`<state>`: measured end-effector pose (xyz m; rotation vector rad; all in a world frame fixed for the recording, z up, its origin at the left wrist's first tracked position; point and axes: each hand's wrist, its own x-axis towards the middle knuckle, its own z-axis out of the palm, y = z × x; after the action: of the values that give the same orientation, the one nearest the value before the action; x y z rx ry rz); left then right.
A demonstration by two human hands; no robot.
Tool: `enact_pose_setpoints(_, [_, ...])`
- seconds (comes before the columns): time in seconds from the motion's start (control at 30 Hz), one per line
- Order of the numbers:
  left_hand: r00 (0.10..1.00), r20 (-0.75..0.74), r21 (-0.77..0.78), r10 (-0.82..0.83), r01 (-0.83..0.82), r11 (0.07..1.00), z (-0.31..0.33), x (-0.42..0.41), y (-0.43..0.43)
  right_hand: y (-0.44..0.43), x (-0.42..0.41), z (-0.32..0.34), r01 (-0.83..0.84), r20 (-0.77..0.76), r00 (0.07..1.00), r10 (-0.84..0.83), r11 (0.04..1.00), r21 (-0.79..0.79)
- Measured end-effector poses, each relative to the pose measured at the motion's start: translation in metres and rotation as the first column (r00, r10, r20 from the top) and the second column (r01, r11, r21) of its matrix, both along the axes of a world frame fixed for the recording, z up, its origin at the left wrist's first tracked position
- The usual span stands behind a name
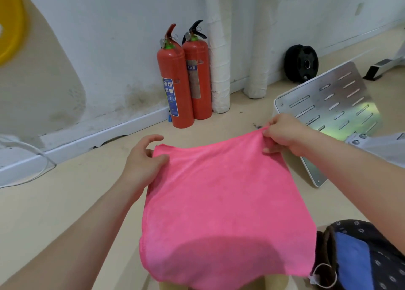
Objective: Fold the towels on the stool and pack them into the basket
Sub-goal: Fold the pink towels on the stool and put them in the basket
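**Holding a pink towel up by its far corners**

Spreading across the middle of the view, the pink towel (219,202) hangs stretched between both hands above the beige floor (65,213), its lower edge draping over something pale that is mostly hidden. The basket (361,256), dark patterned fabric with blue cloth inside, sits at the lower right. Two red fire extinguishers (184,77) stand against the wall. The right hand (285,136) pinches the far right corner closed. The left hand (144,158) grips the left corner with thumb and fingers, other fingers loosely curled.
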<state>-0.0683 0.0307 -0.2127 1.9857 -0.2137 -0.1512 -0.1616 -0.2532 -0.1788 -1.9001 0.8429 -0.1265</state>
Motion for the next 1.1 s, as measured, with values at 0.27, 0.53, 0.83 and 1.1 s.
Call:
enact_pose_setpoints(0.27, [0.823,-0.268,-0.291,-0.502,0.427,0.856,0.072,-0.037,-0.014,0.038,-0.041,0.034,-0.059,0.328,0.944,-0.038,0.959,0.279])
enact_pose_setpoints(0.53, [0.717,-0.049,-0.114,-0.695,0.687,0.717,0.115,-0.091,-0.035,0.092,-0.093,0.053,-0.241,0.494,0.869,0.024,0.893,0.380])
enact_pose_setpoints(0.83, [0.592,0.579,0.357,-0.560,0.434,0.827,0.137,-0.119,-0.045,0.107,-0.128,0.078,-0.312,0.624,0.781,0.033,0.886,0.343])
enact_pose_setpoints(1.1, [0.463,0.688,0.410,-0.559,0.389,0.825,0.144,-0.137,-0.046,0.113,-0.139,0.075,-0.377,0.636,0.760,0.131,0.887,0.267])
